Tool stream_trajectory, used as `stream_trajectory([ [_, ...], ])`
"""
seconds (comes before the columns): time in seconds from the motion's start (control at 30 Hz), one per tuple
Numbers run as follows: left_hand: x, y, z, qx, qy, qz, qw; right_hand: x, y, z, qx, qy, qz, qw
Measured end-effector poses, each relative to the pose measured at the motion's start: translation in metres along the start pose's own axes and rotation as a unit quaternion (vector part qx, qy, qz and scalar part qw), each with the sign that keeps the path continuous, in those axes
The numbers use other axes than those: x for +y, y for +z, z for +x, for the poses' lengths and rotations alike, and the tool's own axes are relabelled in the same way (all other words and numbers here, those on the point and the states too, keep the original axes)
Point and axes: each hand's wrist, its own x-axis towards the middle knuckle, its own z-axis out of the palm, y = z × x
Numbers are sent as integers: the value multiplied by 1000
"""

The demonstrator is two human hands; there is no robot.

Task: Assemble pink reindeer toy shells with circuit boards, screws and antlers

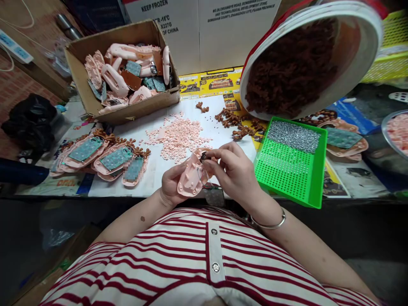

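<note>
My left hand (174,185) is closed around the side of a pink plastic shell half (192,177), its hollow inside facing up. With thumb and fingertips my right hand (234,170) pinches a small dark round part (203,157) at the shell's far end. Thin wires run from there across the shell. Below the shell's near right edge hangs a circuit board (215,195), which the wires seem to join. Just beyond my hands lies a spread of small pink plastic rings (178,138).
A cardboard box (137,111) of pink shells and boards stands back left. Finished-looking stacks of shells with circuit boards (86,149) lie left. To the right are a green tray (288,170) with screws (295,135) and a tilted white bucket (371,42) of brown branching pieces (290,72).
</note>
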Motion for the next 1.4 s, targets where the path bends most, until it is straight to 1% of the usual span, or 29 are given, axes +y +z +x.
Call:
stream_trajectory([
  [0.07, 0, 1, 1, -10, -15, -10, 1000, 6, -3, 4, -24, 29, 70, 997],
  [0.13, 1, 4, 3, -24, -23, -19, 999, 12, -6, 7, -48, 45, 98, 993],
  [0.27, 4, 6, 6, -28, -16, -15, 999, 21, -9, 7, -65, 42, 71, 994],
  [0.37, 7, 2, 7, -62, -18, 18, 998, 24, -7, 3, -69, 31, 41, 996],
  [0.43, 9, -1, 7, -73, -26, 48, 996, 24, -5, 0, -75, 25, 32, 996],
  [0.57, 12, -2, 4, -23, -22, 113, 993, 22, -1, -5, -77, 25, 34, 996],
  [0.63, 12, -2, 3, -10, -23, 132, 991, 20, -1, -6, -80, 23, 29, 996],
  [0.8, 9, -2, 2, -26, -27, 153, 987, 14, -5, -7, -114, 13, 1, 993],
  [0.97, 1, -2, 4, -7, -18, 143, 990, 10, -5, -7, -147, 3, -6, 989],
  [1.03, -2, -1, 5, -3, -19, 139, 990, 12, -4, -6, -151, 2, 10, 988],
  [1.07, -2, 0, 5, -2, -18, 135, 991, 14, -3, -6, -143, 8, 29, 989],
  [1.13, 2, 2, 5, 6, -12, 126, 992, 22, -1, -8, -112, 49, 86, 989],
  [1.17, 5, 3, 5, 16, -5, 120, 993, 27, 0, -10, -102, 85, 123, 983],
  [1.2, 10, 4, 6, 29, 6, 114, 993, 32, 0, -14, -107, 128, 164, 972],
  [1.23, 15, 4, 7, 45, 21, 108, 993, 37, 1, -18, -130, 172, 206, 955],
  [1.3, 24, 3, 9, 78, 57, 102, 990, 44, 3, -29, -217, 242, 286, 902],
  [1.33, 28, 1, 10, 91, 76, 101, 988, 46, 4, -34, -253, 264, 321, 874],
  [1.37, 31, -2, 12, 104, 93, 102, 985, 46, 3, -39, -272, 276, 353, 852],
  [1.4, 32, -5, 14, 116, 102, 105, 982, 45, 2, -42, -272, 284, 380, 837],
])
